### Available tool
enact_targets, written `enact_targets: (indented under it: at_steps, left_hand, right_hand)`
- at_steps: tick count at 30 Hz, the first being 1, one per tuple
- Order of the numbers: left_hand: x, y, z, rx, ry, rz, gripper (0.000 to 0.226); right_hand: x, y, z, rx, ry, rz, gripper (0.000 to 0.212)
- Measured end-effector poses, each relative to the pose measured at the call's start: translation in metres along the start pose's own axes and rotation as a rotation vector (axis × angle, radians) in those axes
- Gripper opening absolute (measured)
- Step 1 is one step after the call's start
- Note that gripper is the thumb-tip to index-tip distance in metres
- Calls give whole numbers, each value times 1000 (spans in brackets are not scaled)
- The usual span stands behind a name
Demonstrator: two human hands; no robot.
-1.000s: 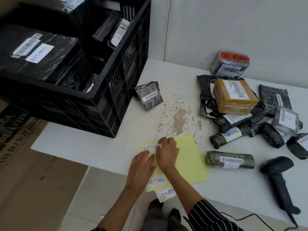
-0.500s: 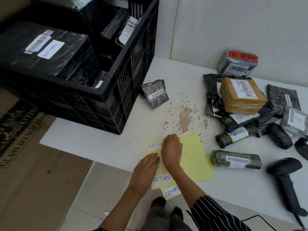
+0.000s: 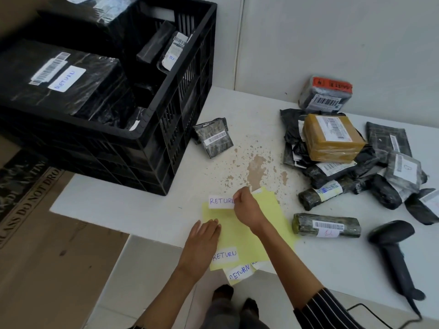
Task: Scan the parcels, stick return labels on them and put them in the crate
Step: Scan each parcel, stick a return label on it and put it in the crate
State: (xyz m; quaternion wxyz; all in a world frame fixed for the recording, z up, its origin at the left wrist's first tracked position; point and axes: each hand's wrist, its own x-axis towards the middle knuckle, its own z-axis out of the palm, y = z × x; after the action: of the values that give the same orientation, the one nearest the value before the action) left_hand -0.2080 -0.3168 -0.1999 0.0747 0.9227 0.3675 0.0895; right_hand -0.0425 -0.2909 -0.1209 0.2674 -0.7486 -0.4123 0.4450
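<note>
My right hand (image 3: 247, 207) pinches the right end of a white RETURN label (image 3: 221, 202), lifted off the top of the yellow backing sheet (image 3: 242, 233). My left hand (image 3: 202, 243) lies flat on the sheet's left side, pressing it to the table. More RETURN labels (image 3: 224, 254) stay on the sheet near the table's front edge. A small grey parcel (image 3: 213, 137) lies alone beside the black crate (image 3: 152, 138), which holds labelled parcels (image 3: 59, 77). A pile of unlabelled parcels (image 3: 332, 138) sits to the right.
A black handheld scanner (image 3: 394, 248) lies at the table's right front, its cable trailing off the edge. A rolled parcel (image 3: 326, 225) lies between sheet and scanner. The white table (image 3: 142, 210) has a brown stain at its middle. A cardboard box sits on the floor to the left.
My right hand has peeled the top RETURN label up off the yellow sheet. My left hand has slid down and stays flat on the sheet.
</note>
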Motion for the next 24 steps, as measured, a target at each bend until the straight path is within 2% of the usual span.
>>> enact_targets:
  at_steps: [3,5,8,12,16,19,24]
  left_hand:
    - [4,3,-2,-18,82,-20,21]
    - [10,11,-5,-66,100,-66,26]
    - [28,27,-7,-148,154,-60,17]
    - [61,67,-12,-276,119,23,23]
    - [93,108,-15,-363,-11,118,39]
    - [110,132,-12,-397,-139,168,59]
    - [128,152,-4,-376,-178,232,74]
  right_hand:
    - [-13,8,-30,131,70,-15,5]
    - [-25,25,-56,178,164,-29,7]
    - [-46,54,-103,190,278,-10,6]
    - [-72,88,-163,46,302,40,10]
    - [-80,109,-201,-61,205,57,12]
    - [-77,119,-214,-88,132,37,11]
    - [-59,139,-216,-124,83,23,19]
